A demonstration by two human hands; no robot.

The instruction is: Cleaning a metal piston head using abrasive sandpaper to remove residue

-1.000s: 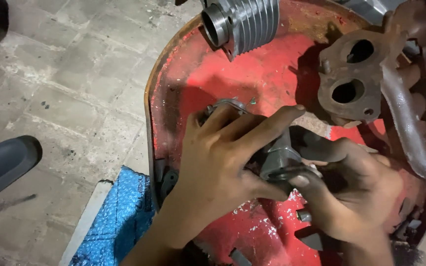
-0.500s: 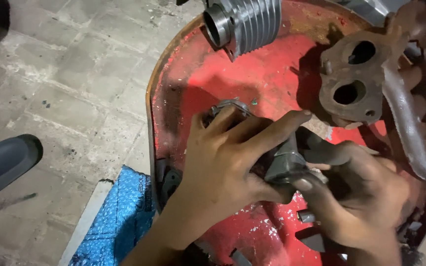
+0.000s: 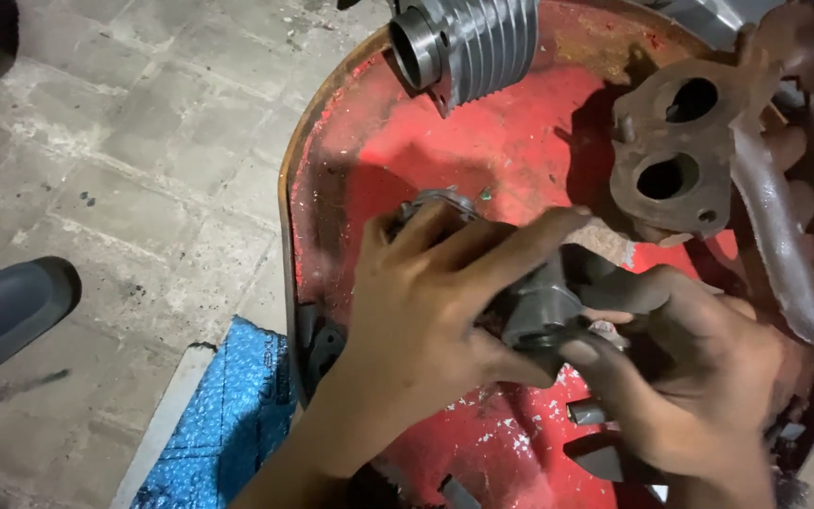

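Hands meet over red metal tray (image 3: 520,160) w/ rusty rim; left hand (image 3: 426,320) wraps grey metal engine part (image 3: 544,306) from above, fingers spread across it & clamped; right hand (image 3: 699,386) grips same part from the right, thumb pressed on its edge. Finned grey cylinder (image 3: 468,42) lies at tray top; rusty two-port manifold (image 3: 675,155) top right; blue bubble wrap (image 3: 223,424) on floor, lower left.

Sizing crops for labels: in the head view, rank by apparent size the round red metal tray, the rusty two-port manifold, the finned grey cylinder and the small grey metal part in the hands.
1. Round red metal tray
2. Rusty two-port manifold and finned grey cylinder: look alike, and the cylinder is cropped at the frame edge, so unranked
3. Small grey metal part, half covered by both hands
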